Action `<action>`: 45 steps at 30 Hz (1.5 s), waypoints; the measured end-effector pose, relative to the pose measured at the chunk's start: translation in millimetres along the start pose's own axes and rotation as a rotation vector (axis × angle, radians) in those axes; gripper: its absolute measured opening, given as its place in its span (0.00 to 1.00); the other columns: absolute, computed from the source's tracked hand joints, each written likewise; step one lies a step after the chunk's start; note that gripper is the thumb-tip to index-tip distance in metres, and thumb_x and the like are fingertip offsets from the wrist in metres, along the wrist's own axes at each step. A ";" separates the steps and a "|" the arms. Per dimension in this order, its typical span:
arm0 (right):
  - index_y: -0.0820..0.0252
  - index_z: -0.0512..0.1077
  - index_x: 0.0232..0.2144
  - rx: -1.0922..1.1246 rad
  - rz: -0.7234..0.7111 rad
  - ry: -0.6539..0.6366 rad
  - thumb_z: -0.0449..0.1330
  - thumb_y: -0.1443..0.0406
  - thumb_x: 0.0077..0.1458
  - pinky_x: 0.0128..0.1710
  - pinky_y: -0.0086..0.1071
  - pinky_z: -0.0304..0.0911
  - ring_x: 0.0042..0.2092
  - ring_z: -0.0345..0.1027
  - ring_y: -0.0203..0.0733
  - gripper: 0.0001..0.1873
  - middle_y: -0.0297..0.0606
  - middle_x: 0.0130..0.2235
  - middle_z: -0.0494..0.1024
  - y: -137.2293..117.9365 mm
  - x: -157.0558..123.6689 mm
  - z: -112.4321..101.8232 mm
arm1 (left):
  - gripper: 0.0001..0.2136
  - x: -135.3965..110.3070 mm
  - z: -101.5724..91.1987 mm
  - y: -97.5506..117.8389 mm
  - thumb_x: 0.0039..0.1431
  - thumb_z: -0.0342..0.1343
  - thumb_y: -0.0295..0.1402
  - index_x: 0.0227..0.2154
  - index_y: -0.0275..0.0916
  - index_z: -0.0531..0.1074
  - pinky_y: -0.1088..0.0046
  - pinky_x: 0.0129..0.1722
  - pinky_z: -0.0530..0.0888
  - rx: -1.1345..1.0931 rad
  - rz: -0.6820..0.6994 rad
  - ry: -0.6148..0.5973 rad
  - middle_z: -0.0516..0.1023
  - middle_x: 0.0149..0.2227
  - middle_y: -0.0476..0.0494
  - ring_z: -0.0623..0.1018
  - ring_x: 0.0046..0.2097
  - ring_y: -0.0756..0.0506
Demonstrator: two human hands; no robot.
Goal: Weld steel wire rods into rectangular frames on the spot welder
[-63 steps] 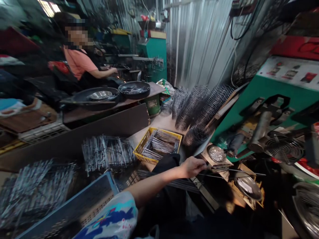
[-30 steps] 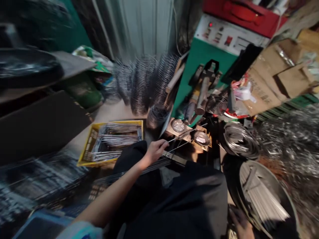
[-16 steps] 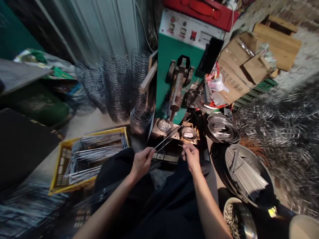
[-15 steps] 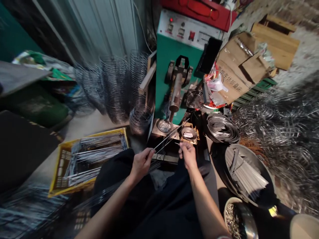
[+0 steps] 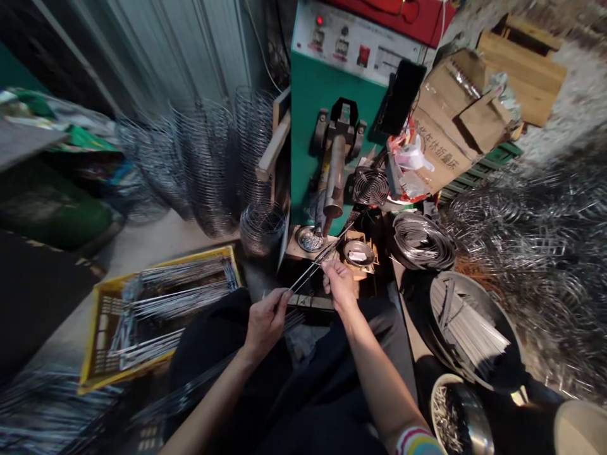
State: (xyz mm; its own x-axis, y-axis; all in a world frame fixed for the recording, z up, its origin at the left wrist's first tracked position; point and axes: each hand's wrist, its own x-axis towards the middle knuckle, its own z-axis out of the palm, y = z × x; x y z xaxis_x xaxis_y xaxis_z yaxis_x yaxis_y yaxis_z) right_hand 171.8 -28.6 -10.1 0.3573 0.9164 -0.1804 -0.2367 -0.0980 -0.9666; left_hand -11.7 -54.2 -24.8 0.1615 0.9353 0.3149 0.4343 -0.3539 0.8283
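Observation:
My left hand (image 5: pixel 266 318) is closed on the near end of a few thin metal rods (image 5: pixel 317 262) that slant up and right toward the green machine (image 5: pixel 332 95). My right hand (image 5: pixel 338 284) pinches the same rods further along, fingers pressed together, just below a small metal dish (image 5: pixel 359 253) of parts. A second small dish (image 5: pixel 309 238) sits under the machine's grey arm (image 5: pixel 334 183). My dark-clothed lap fills the bottom middle.
A yellow crate (image 5: pixel 102 328) of wire pieces lies at the left. Stacked wire rings (image 5: pixel 208 164) lean behind it. A coil of metal strip (image 5: pixel 420 240), a pan of flat strips (image 5: pixel 467 328), a bowl of small parts (image 5: pixel 450 417) and cardboard boxes (image 5: pixel 455 126) stand at the right.
The view swung from a co-worker's bench down to the green machine. My right hand came up from the lower right and took hold of the rods beside my left hand.

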 end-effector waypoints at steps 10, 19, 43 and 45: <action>0.60 0.69 0.26 0.019 0.005 -0.023 0.67 0.51 0.45 0.13 0.21 0.42 0.15 0.48 0.26 0.19 0.23 0.14 0.61 1.9 6.1 1.8 | 0.14 3.7 1.8 -4.5 0.67 0.48 0.38 0.36 0.36 0.76 0.76 0.31 0.70 0.028 0.007 0.002 0.80 0.29 0.46 0.77 0.28 0.48; 0.61 0.70 0.25 0.040 -0.046 -0.098 0.67 0.52 0.46 0.13 0.22 0.40 0.14 0.46 0.25 0.18 0.22 0.14 0.60 -4.4 20.8 -2.4 | 0.12 13.1 2.7 -3.5 0.68 0.49 0.34 0.38 0.34 0.76 0.77 0.33 0.71 0.019 0.069 0.012 0.80 0.31 0.45 0.78 0.30 0.48; 0.60 0.67 0.24 0.082 -0.085 -0.168 0.70 0.54 0.46 0.14 0.21 0.39 0.15 0.44 0.24 0.19 0.21 0.15 0.58 -12.9 45.0 -3.2 | 0.11 31.2 10.3 -1.1 0.69 0.48 0.34 0.41 0.35 0.74 0.76 0.33 0.70 -0.013 0.112 0.036 0.81 0.33 0.45 0.80 0.31 0.48; 0.60 0.66 0.24 0.083 -0.084 -0.171 0.70 0.54 0.46 0.14 0.21 0.39 0.15 0.44 0.24 0.20 0.21 0.15 0.58 -13.2 46.3 -2.6 | 0.11 33.4 8.6 1.5 0.69 0.48 0.34 0.40 0.35 0.74 0.76 0.32 0.70 -0.022 0.115 0.043 0.81 0.32 0.45 0.80 0.30 0.48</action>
State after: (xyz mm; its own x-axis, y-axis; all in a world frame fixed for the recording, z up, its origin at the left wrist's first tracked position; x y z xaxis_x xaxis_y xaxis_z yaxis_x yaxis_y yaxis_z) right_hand 193.8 14.1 -6.1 0.2216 0.9733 -0.0597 -0.2889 0.0070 -0.9573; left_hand 2.0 -23.5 -17.0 0.1705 0.8876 0.4278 0.3959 -0.4593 0.7952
